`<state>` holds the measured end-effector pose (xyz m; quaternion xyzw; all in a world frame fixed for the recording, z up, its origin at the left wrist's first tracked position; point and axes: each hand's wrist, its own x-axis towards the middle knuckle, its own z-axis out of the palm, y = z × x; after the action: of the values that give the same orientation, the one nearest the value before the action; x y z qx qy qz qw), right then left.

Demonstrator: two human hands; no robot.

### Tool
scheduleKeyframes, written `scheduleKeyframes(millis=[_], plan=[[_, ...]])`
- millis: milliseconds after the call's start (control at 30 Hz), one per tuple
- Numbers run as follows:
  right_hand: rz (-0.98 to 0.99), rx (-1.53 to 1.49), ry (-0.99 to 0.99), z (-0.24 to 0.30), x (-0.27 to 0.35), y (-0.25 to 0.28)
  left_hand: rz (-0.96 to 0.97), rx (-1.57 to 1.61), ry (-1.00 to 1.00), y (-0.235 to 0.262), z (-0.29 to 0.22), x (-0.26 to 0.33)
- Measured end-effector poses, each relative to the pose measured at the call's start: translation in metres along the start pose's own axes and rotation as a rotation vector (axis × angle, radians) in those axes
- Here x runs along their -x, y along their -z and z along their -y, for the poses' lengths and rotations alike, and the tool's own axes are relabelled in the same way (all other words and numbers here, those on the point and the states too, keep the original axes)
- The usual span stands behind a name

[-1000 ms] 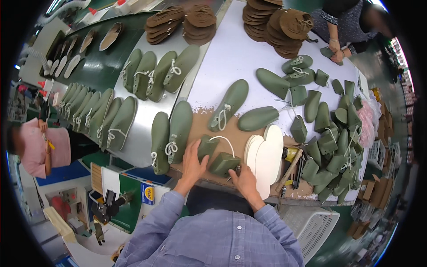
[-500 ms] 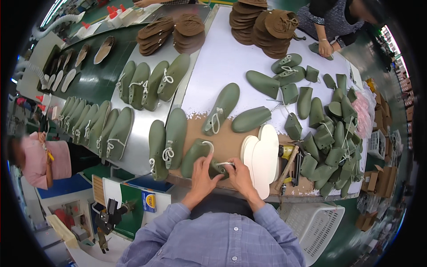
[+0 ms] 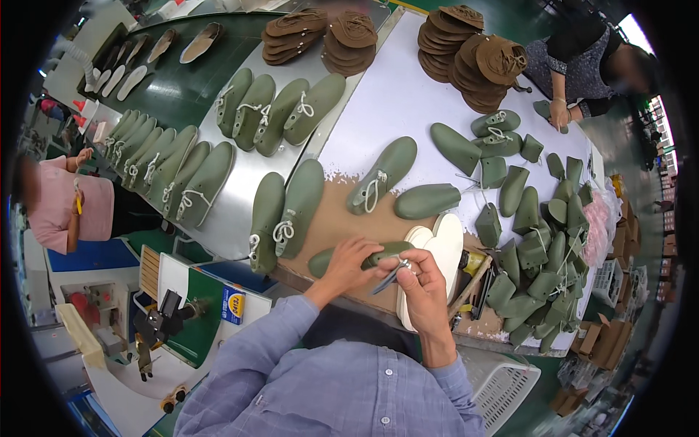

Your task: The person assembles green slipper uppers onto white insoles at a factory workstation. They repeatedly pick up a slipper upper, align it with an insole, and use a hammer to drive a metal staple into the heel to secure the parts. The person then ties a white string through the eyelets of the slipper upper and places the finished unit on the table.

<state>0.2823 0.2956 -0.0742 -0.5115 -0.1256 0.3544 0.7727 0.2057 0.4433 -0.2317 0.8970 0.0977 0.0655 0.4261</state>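
Shoe lasts of green colour, tied with white cord, are placed in an orderly row at the far left; I judge that these are already done. More to the right, a corded pair lies on the near part of the desk, and this pair also looks complete.

Then comes the left hand. Its fingers lie over the worked last, near the front edge; green shows at both sides of the hand, and whether it is one last or two, I cannot tell. The thumb is hidden, so how tight this grip is, I also cannot tell.

Just beside, the right hand has its grip closed, pinching a small grey tool, whose exact kind is unclear.

Further right are a last without visible cord, cream insole shapes and a large disordered heap of lasts. Some there carry cord, but by my judgement most of the work is left in this heap.
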Motion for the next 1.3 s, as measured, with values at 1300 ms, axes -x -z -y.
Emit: scheduleKeyframes(millis=[1300], plan=[[0.154,0.806,-0.096,-0.078,0.091,0.073,-0.758,0.591,0.667,-0.073,-0.135,0.139]])
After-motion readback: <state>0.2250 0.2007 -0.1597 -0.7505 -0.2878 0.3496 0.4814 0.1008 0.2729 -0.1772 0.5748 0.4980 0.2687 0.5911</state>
